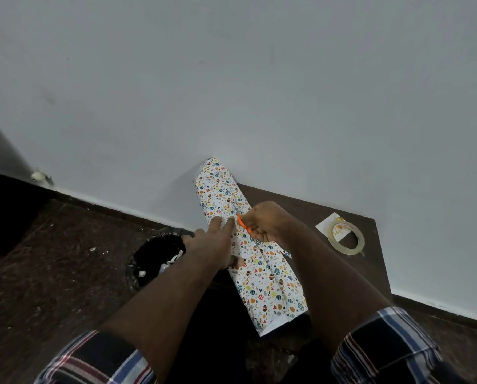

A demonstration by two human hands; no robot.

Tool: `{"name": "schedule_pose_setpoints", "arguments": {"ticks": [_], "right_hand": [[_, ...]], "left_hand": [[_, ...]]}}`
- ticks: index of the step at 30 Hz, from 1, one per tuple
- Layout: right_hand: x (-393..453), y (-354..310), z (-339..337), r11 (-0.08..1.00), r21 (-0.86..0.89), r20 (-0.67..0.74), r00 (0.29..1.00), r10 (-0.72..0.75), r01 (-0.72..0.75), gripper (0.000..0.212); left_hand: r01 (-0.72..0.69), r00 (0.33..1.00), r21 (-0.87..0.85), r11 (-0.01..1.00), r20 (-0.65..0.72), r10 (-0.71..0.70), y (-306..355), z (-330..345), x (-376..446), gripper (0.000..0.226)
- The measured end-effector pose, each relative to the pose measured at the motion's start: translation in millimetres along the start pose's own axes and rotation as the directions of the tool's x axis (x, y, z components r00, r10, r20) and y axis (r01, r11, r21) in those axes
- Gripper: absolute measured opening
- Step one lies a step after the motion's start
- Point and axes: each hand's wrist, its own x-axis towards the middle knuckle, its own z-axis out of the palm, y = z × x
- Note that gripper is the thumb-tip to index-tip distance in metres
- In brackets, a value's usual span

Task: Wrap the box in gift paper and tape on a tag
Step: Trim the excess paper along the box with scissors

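Item: gift paper (262,273), egg-and-heart print, lying as a long folded length on a dark brown table (309,206), far end against the white wall (231,79), near end overhanging toward the person. Whether the box is inside the fold cannot be told; no box surface shows.

Grip, right hand (265,221): fingers curled through orange-handled scissors (244,225); blades point away from the hand along the paper's centre line, and a slit runs back from the grip toward the person. How far the blades are parted cannot be told.

Grip, left hand (215,245): fingers straight, pressing the paper flat just left of the scissors, thumb on the paper nearer the person.

Progress, judged: cutting stage, early. The cut looks roughly half run. Wrapping, sealing and tagging all seem left to do.

Held in reserve: clear tape roll (346,238), right of the scissor hand and well apart, lying on a small white tag (328,224) with faint lettering.

Edges and room: ahead of the blades the paper meets the wall, so the stroke has limited run. Left of the pressing hand the table edge drops to a black-lined bin (157,259) on the floor. The table's right edge lies just beyond the tape.
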Motion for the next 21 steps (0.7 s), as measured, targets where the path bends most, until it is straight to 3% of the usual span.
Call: {"name": "schedule_pose_setpoints", "arguments": {"ticks": [7, 18, 21], "right_hand": [[3, -3, 1, 1.0, 0.012, 0.017, 1.0, 0.0, 0.0, 0.011], [9, -6, 1, 0.999, 0.033, 0.036, 0.999, 0.013, -0.014, 0.014], [13, -5, 2, 1.0, 0.0, 0.012, 1.0, 0.017, -0.017, 0.023]], "left_hand": [[0.002, 1.0, -0.005, 1.0, 0.014, -0.002, 1, -2, -1, 0.116], [-0.006, 1.0, -0.004, 1.0, 0.006, 0.006, -1, 0, 1, 0.115], [-0.01, 1.0, -0.007, 1.0, 0.013, 0.01, -1, -1, 0, 0.116]]}}
